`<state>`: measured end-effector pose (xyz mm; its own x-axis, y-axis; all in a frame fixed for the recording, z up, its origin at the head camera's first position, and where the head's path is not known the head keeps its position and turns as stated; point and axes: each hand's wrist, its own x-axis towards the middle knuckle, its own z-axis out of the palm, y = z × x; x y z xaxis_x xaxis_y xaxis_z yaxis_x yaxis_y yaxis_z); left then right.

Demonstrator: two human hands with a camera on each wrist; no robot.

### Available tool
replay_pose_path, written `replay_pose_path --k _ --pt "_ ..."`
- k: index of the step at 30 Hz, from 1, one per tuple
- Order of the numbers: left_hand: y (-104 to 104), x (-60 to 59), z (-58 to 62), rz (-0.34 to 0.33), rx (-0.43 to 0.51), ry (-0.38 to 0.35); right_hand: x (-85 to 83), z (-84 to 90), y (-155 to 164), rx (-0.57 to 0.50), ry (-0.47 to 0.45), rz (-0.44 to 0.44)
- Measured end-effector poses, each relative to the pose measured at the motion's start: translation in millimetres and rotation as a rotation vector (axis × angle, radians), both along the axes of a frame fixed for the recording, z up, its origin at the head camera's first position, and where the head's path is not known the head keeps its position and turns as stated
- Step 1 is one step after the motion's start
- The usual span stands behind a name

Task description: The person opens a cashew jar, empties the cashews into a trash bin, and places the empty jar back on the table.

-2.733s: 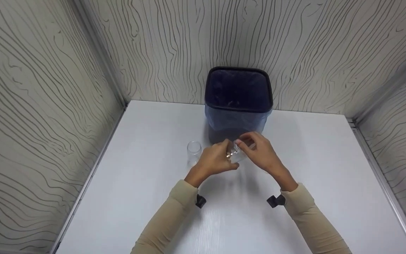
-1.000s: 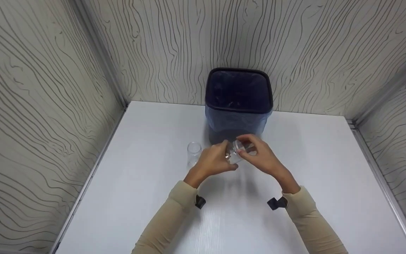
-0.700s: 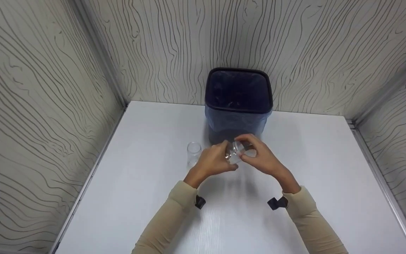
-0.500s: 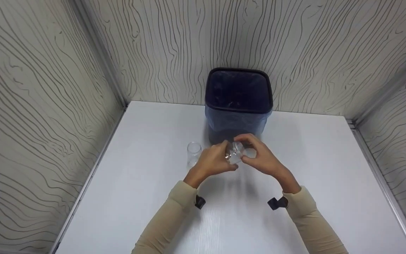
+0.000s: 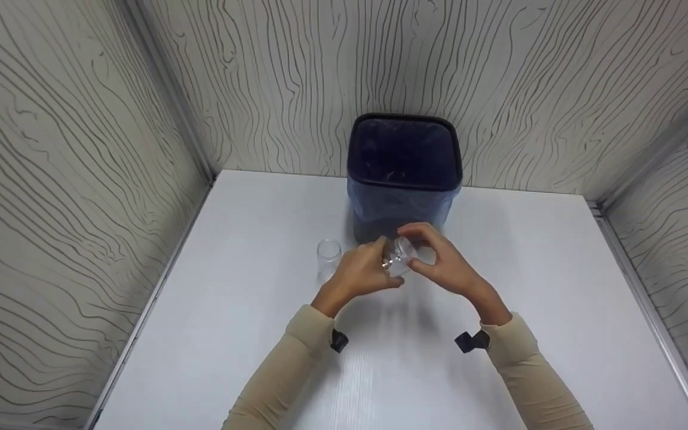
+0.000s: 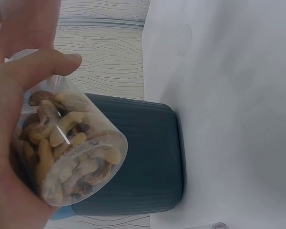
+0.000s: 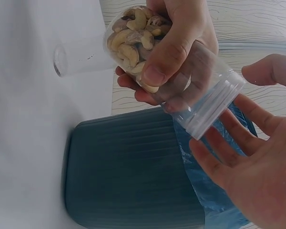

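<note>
My left hand (image 5: 361, 272) grips a clear plastic jar (image 5: 399, 258) of cashews and holds it tilted above the white table (image 5: 248, 334), just in front of the bin. The nuts fill the jar's (image 6: 71, 157) bottom half, under my left thumb (image 6: 43, 67). In the right wrist view the left hand (image 7: 181, 43) wraps the jar (image 7: 148, 33) and its white ribbed lid (image 7: 214, 107) points at my right hand (image 7: 257, 167). That right hand (image 5: 447, 263) cups around the lid with its fingers spread. Its thumb (image 7: 271, 69) stands apart from the lid.
A dark blue square bin (image 5: 404, 161) with a blue liner bag (image 7: 214, 191) stands against the back wall. A small empty clear glass (image 5: 328, 255) stands left of my hands. Patterned walls close the table in on three sides.
My right hand has shifted a little around the jar's lid, its fingers now arched further over the top. The left hand, the jar and the glass have stayed in place.
</note>
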<state>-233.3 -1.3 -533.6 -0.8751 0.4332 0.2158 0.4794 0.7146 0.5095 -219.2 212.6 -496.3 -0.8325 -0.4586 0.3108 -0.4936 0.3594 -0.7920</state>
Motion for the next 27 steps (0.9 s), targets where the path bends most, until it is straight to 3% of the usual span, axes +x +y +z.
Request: replay_pose_path --k 6,17,27 --pt "0.4 0.1 0.8 0.001 -0.01 0.006 -1.5 3.2 -0.1 0.007 0.021 -0.042" --pt "2.3 -1.2 2.9 -0.011 0.0 -0.003 -3.0 6.0 -1.6 0.127 -0.031 -0.222" --pt "4.7 -1.1 0.9 -0.015 -0.027 0.017 -0.4 0.4 -4.7 0.169 -0.105 -0.217"
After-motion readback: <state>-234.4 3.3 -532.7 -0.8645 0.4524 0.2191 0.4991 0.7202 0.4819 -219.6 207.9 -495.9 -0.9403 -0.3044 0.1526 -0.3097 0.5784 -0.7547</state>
